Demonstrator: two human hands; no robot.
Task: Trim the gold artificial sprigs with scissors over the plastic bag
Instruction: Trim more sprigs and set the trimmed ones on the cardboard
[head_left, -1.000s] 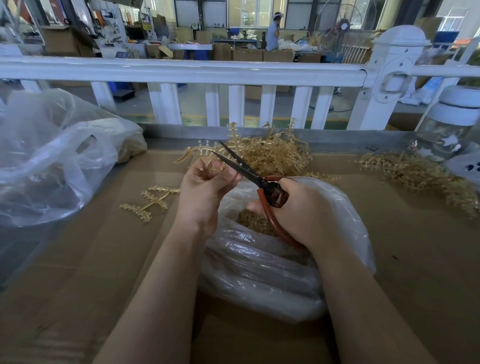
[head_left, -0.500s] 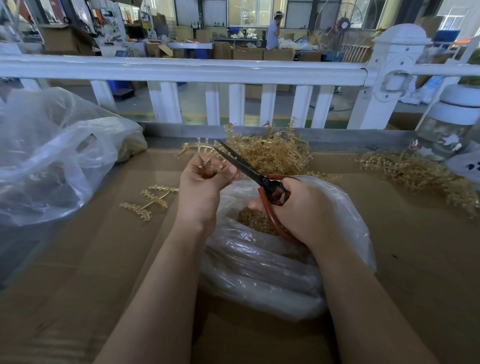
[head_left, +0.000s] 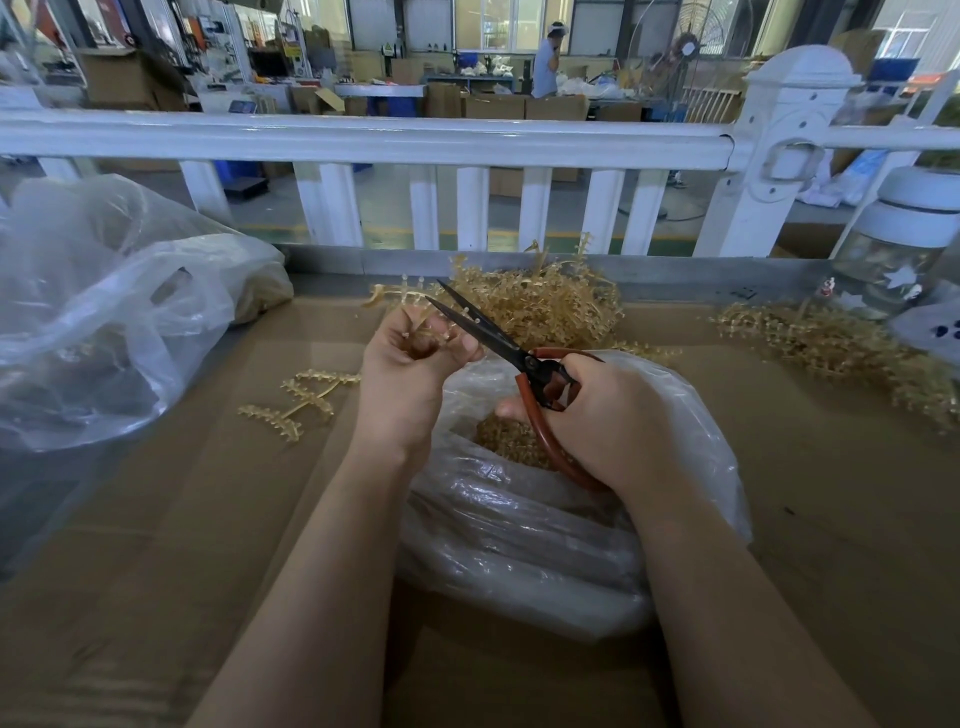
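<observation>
My left hand (head_left: 410, 364) grips a gold sprig (head_left: 395, 296) whose tips stick out past the fingers toward the far side. My right hand (head_left: 608, 421) holds the red-handled scissors (head_left: 498, 340) by their loops; the dark blades are parted slightly and point up-left at the sprig beside my left fingers. Both hands hover over a clear plastic bag (head_left: 545, 535) with gold cuttings (head_left: 511, 441) showing in its mouth. A pile of gold sprigs (head_left: 545, 306) lies just behind the bag.
A loose gold sprig (head_left: 301, 400) lies on the cardboard (head_left: 156, 571) left of my hands. A big crumpled plastic bag (head_left: 98, 322) fills the left. More sprigs (head_left: 841, 348) and a glass jar (head_left: 893, 249) sit at the right. A white railing (head_left: 363, 140) borders the far edge.
Both hands rose slightly and shifted toward the far side. The scissor blades have moved closer to the sprig in my left fingers.
</observation>
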